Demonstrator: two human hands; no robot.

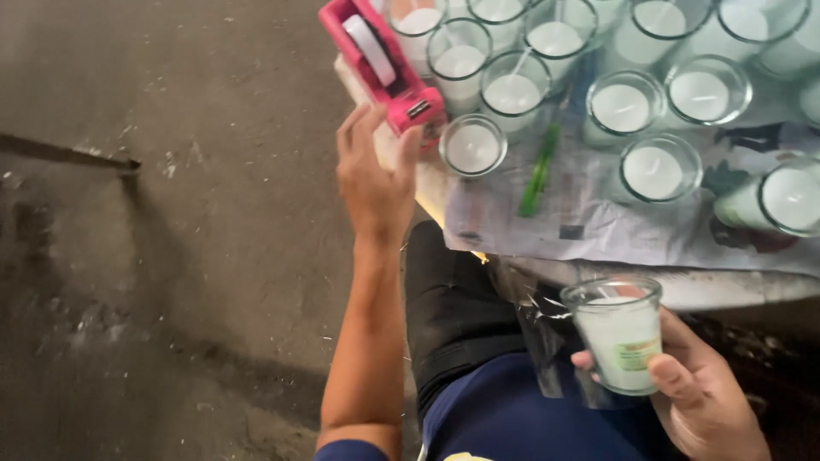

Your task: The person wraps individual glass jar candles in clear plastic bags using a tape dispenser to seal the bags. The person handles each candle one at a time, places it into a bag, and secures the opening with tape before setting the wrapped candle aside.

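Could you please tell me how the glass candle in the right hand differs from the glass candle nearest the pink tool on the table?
The held candle is gripped by the right hand above the lap; the table candle stands free on the paper-covered table, beside the pink tool that the left hand touches. The held candle bears a green-edged label; none shows on the table candle. The held one shows its side, the other mostly its top. Both are clear glasses filled with white wax.

A rough, stained grey concrete floor (171, 256) fills the left side, beside a low table (726, 286) covered with printed newspaper (589, 222), in dim, flat light.
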